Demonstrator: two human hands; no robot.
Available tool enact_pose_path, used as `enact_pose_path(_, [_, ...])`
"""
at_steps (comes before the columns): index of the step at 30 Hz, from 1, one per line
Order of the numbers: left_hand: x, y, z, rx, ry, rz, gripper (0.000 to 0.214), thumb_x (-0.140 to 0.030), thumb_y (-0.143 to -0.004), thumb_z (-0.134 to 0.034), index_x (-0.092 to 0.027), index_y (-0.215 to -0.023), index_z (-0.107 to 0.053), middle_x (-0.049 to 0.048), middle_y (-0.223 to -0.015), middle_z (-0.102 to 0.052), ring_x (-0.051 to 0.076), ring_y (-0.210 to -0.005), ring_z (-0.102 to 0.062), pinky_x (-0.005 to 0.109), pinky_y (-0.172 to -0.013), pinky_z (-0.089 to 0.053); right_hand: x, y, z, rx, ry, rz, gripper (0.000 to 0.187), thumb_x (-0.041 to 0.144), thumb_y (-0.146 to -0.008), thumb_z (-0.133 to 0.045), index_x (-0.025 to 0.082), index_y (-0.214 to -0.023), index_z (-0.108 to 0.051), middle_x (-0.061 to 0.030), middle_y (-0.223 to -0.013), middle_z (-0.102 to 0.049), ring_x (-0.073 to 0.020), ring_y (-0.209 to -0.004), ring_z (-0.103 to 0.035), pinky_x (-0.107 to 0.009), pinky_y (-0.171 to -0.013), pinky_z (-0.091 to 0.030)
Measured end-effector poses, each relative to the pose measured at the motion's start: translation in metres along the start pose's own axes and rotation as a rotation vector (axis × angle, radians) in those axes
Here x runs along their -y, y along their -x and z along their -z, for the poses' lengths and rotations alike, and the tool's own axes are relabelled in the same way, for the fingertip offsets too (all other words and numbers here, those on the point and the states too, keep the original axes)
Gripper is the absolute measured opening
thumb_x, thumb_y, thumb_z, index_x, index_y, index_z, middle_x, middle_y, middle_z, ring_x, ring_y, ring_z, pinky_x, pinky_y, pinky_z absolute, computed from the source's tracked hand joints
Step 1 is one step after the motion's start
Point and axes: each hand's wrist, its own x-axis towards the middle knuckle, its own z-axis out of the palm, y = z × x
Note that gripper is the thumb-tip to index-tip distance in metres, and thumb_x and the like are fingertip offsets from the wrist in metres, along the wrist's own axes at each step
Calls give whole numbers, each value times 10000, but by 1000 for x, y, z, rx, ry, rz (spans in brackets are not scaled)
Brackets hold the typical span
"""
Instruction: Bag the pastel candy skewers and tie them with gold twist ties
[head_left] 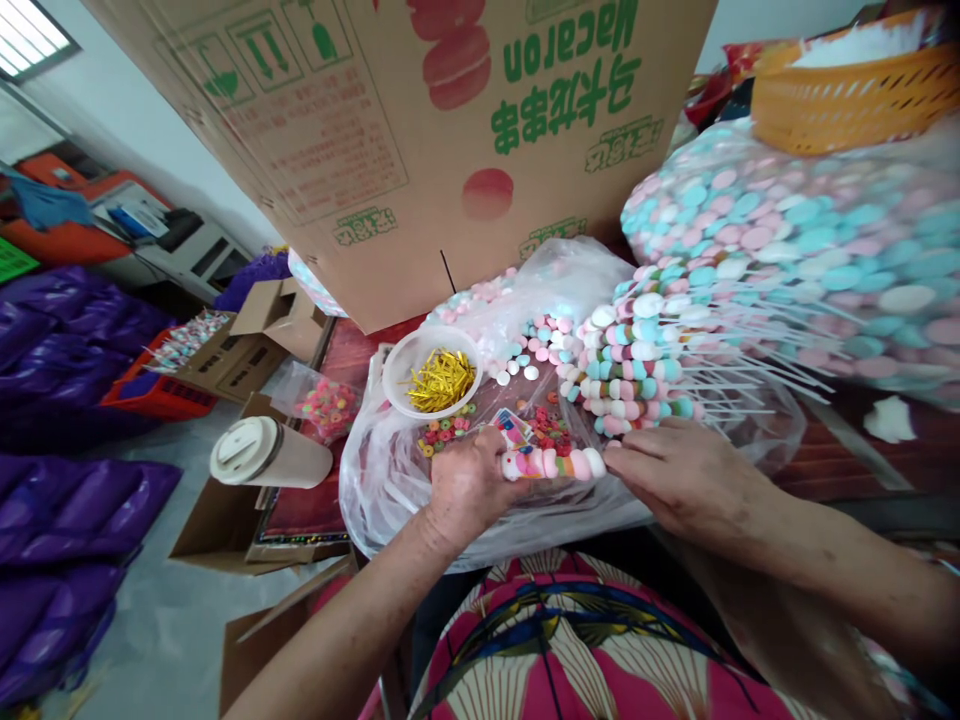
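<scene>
A candy skewer of pink, white and coloured pieces lies level between my two hands. My left hand is closed around its left end, where a small printed tag stands up beside the fingers. At its right end, my right hand has its fingers pressed together by the last white piece; the stick there is hidden. Just beyond my hands are loose ring candies in red, green and orange. Finished-looking candy skewers are piled behind my right hand, white sticks pointing right.
A white bowl of gold twist ties stands behind my left hand. A big cardboard box blocks the back. At right is a bulging bag of pastel candies under an orange basket. A lidded cup stands left.
</scene>
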Motion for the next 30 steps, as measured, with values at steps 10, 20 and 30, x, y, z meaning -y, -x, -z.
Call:
enact_pose_path(10, [7,6,9,214,-103,-84,687,-841,-524,-549,-169,-629,-648,-2,-516,-523,140,-512,-469,236,-505,-246,0,3,0,47,-22,43,241,95,-845,-424,165,-701,-603,-39,-640,-578,-165,-603,-492,-320,-576,-290])
enact_pose_path(20, [13,10,-9,144,396,-164,549,-641,-485,-765,-140,-592,-565,-54,-547,-409,90,-545,-337,219,-513,-236,-5,2,5,27,-142,43,259,131,-892,-396,170,-746,-606,-38,-668,-585,-155,-655,-516,-291,-597,-344])
enact_pose_path(30, [11,7,4,841,1123,-70,659,-630,-307,-812,-128,-672,-589,0,-583,-561,132,-539,-490,245,-526,-371,-19,-22,31,-183,88,328,163,82,-868,-502,182,-973,-576,-32,-808,-666,-169,-764,-535,-347,-717,-388])
